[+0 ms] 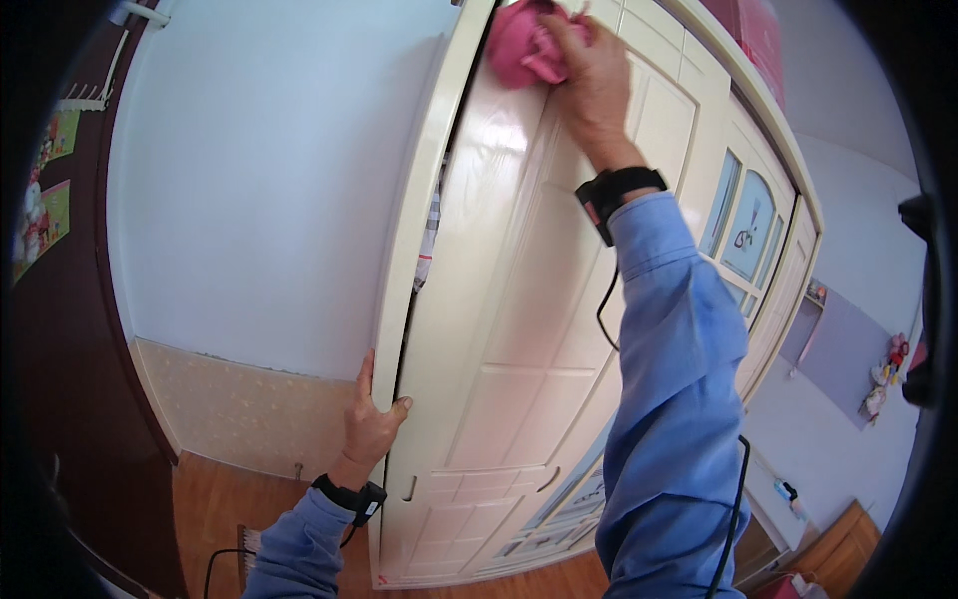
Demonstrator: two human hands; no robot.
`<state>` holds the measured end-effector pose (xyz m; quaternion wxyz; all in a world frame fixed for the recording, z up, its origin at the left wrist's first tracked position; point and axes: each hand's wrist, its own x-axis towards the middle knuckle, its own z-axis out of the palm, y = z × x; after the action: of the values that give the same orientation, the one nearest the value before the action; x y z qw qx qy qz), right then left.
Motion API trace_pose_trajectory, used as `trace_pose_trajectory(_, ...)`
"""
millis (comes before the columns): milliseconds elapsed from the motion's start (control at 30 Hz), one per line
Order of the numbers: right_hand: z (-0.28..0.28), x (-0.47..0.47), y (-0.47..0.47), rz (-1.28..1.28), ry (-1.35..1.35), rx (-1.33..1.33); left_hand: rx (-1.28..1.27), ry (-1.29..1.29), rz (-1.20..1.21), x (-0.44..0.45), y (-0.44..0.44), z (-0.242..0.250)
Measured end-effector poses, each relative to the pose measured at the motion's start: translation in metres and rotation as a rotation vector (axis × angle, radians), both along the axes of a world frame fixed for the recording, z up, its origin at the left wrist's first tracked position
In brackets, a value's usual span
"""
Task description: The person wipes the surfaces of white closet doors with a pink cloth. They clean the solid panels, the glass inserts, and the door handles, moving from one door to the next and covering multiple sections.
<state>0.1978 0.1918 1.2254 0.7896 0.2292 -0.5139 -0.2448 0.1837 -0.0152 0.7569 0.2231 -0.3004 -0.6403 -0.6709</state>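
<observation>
In my right hand (596, 93) is a bunched pink cloth (518, 46), pressed against the upper part of a cream wardrobe sliding door (498, 224). My left hand (372, 428) grips the edge of the wardrobe's side frame (404, 284), thumb on the front and fingers around the side. A dark gap runs between this frame and the door, and striped fabric (429, 236) shows inside it. Recessed handles (409, 488) sit low on the door. Each wrist wears a black band with a cable.
A dark brown door (63, 359) stands at the left, beside a pale blue wall (262, 187) with a tiled base. Wood flooring (217, 509) lies below. Another wardrobe door with glass panes (748, 224) is to the right. Pink packages (756, 45) rest on top of the wardrobe.
</observation>
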Motion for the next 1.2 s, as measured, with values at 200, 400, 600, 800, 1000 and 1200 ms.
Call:
trace_pose_trajectory(200,0.071,0.041,0.121,0.066,-0.107,-0.416,-0.027,0.053,0.06,-0.006,0.001,-0.004)
trace_pose_trajectory(400,0.052,0.08,0.215,-0.014,-0.162,-0.753,0.007,0.011,0.03,-0.007,0.002,-0.01)
trace_pose_trajectory(600,-0.043,0.099,0.231,-0.034,-0.262,-0.664,-0.001,-0.042,0.06,-0.007,0.004,-0.01)
trace_pose_trajectory(800,-0.23,0.106,0.223,0.034,-0.303,-0.657,0.005,0.007,0.121,-0.002,0.006,-0.005)
trace_pose_trajectory(1000,-0.43,0.116,0.203,0.06,-0.342,-0.761,-0.021,0.077,0.182,0.002,0.008,-0.002)
trace_pose_trajectory(1200,-0.604,0.142,0.182,-0.01,-0.529,-1.017,-0.03,0.077,0.212,0.005,0.009,-0.001)
